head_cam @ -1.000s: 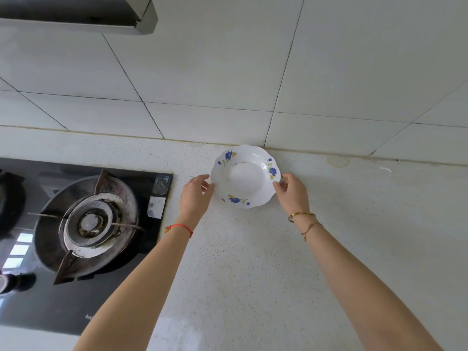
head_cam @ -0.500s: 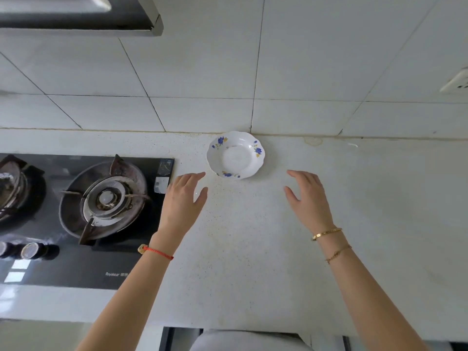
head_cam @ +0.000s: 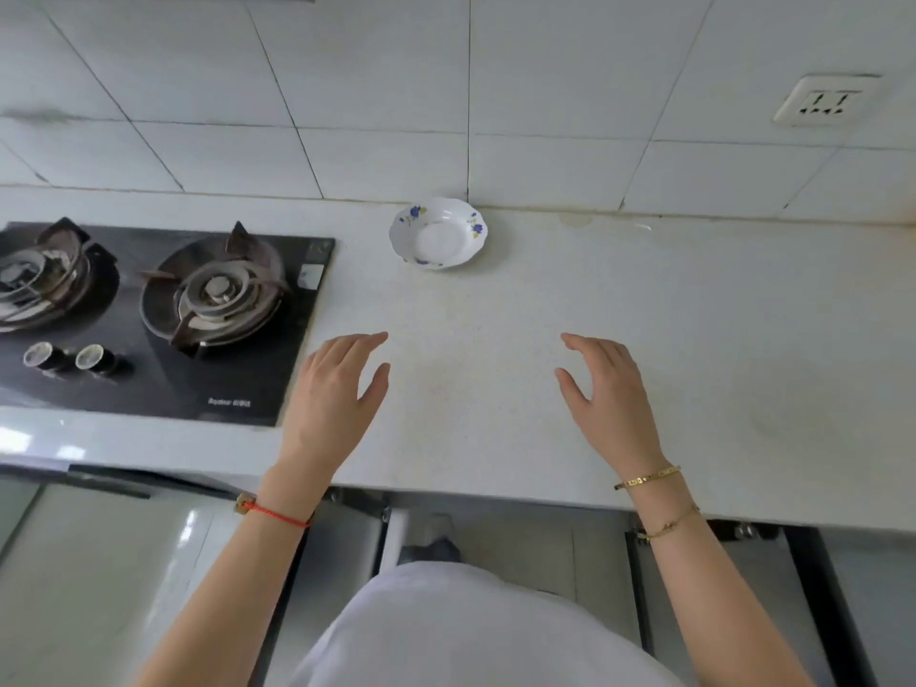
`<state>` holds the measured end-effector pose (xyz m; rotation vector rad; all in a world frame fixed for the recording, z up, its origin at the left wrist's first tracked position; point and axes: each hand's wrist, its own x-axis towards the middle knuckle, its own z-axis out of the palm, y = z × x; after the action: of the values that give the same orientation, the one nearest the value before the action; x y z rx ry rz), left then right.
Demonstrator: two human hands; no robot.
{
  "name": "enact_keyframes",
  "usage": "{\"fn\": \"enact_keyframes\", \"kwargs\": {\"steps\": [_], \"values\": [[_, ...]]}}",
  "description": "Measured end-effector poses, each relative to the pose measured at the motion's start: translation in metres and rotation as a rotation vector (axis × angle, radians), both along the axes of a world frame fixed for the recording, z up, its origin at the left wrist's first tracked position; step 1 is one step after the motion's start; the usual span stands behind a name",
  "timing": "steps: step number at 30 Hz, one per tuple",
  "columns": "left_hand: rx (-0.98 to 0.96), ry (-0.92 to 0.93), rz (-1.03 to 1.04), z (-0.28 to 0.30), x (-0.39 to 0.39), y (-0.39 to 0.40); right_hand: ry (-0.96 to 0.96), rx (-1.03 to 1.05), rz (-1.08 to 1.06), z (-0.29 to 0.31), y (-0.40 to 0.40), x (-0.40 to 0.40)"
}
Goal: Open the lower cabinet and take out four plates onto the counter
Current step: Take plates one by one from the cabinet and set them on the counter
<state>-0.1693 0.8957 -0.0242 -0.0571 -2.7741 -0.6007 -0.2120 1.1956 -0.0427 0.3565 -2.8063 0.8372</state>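
A white plate with blue flowers (head_cam: 438,234) rests on the pale counter (head_cam: 694,339) close to the tiled wall. My left hand (head_cam: 331,394) hovers over the counter's front half, fingers spread, holding nothing. My right hand (head_cam: 608,395) mirrors it to the right, also spread and holding nothing. Both hands are well in front of the plate and apart from it. Below the counter edge the lower cabinet (head_cam: 545,552) stands open, its inside mostly hidden by my body.
A black gas hob (head_cam: 163,319) with two burners and two knobs fills the counter's left. A wall socket (head_cam: 825,99) sits at the upper right. A glossy cabinet door (head_cam: 99,577) is at the lower left.
Both hands let go of the plate on the counter near the wall and drew back toward the front edge. My view tilted down, so the open cabinet now shows.
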Motion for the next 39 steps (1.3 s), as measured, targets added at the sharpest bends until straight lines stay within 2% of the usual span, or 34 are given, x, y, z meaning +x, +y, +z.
{"fn": "enact_keyframes", "kwargs": {"steps": [10, 19, 26, 32, 39], "values": [[0.058, -0.030, 0.125, -0.023, 0.187, 0.107, -0.092, 0.007, 0.111, -0.019, 0.105, 0.147], [0.099, -0.108, 0.217, -0.025, 0.290, 0.140, -0.153, -0.017, 0.195, -0.027, 0.122, 0.224], [0.115, -0.139, 0.285, -0.043, 0.303, 0.130, -0.185, 0.005, 0.227, -0.043, 0.096, 0.236], [0.098, -0.174, 0.258, -0.065, 0.286, 0.109, -0.213, 0.007, 0.214, -0.064, 0.068, 0.218], [0.071, -0.201, 0.236, -0.121, 0.252, 0.093, -0.240, -0.015, 0.195, -0.125, 0.052, 0.197]]}}
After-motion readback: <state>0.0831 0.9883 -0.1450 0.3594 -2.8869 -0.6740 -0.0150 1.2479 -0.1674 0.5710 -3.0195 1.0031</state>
